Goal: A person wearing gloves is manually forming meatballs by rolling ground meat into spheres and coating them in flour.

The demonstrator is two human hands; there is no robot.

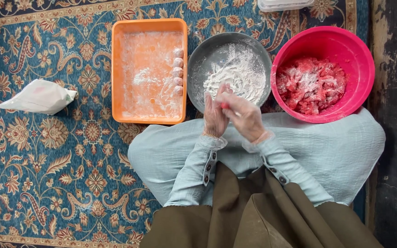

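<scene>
Left hand [215, 115] and right hand [244, 117] gloved, pressed together, fingers curled.

A white bag [39, 96] lies on the patterned carpet [47, 174].

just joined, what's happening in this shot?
A person sits on a patterned carpet wearing clear gloves. The left hand and right hand press together around a small reddish piece of meat just above the grey bowl of flour. A pink bowl of floured minced meat stands to the right. An orange tray to the left holds a row of five floured balls along its right side. A white bag lies further left.
</scene>
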